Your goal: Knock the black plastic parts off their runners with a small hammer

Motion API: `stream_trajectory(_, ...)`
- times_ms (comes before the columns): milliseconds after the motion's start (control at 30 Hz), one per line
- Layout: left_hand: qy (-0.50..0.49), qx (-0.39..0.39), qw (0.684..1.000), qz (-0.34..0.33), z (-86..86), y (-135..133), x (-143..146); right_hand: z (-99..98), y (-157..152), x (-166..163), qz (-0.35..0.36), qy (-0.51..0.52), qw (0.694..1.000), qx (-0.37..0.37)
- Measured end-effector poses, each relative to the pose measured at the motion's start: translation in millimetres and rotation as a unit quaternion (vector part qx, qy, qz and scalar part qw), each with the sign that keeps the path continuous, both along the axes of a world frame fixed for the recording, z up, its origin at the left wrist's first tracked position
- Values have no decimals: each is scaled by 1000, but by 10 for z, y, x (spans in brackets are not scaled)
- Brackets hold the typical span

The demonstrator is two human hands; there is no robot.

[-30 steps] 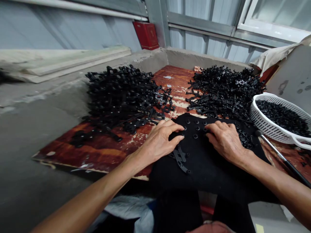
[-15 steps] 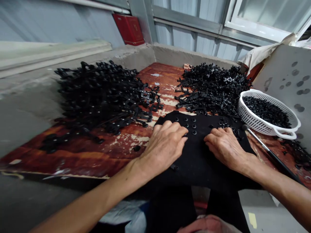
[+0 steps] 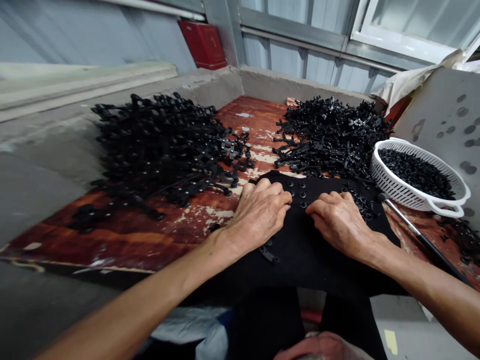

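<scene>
Several small round black parts [image 3: 302, 194] stand in short rows on a black cloth [image 3: 296, 270] in front of me. My left hand [image 3: 262, 207] is closed at the left side of these rows, fingertips down near the cloth; what it pinches, if anything, is hidden. To their right, my right hand [image 3: 337, 220] is also closed, thumb and fingertips together, the contents too small to make out. Beside it lies a loose heap of small black pieces [image 3: 365, 205]. A curved black linkage piece [image 3: 269, 255] rests on the cloth below my left wrist.
Large piles of black jointed parts lie on the left [image 3: 165, 145] and back right [image 3: 333, 132] of the worn red-brown board [image 3: 180, 235]. A white basket [image 3: 420, 200] of small black parts stands at right, with a black-handled metal rod [image 3: 408, 225] before it.
My right hand has shifted left from beside the heap of small pieces toward the rows of round parts. More of the curved linkage piece shows below my left wrist. The view has shifted slightly.
</scene>
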State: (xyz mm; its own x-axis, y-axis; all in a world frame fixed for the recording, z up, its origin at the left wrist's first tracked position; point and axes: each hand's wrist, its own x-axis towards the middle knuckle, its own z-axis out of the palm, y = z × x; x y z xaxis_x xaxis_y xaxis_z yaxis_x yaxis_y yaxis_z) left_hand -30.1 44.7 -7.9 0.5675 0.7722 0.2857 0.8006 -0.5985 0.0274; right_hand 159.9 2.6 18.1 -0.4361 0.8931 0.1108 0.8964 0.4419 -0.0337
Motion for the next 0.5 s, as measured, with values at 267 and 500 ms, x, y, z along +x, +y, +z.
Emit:
stream_trajectory(267,16,-15,1000,-1,45,-12,-5,-109,128,-106,35,1,999,23)
stream_trajectory(500,-32,42,999,9,71,-148,-64,-64,-27,87,31,60,995,72)
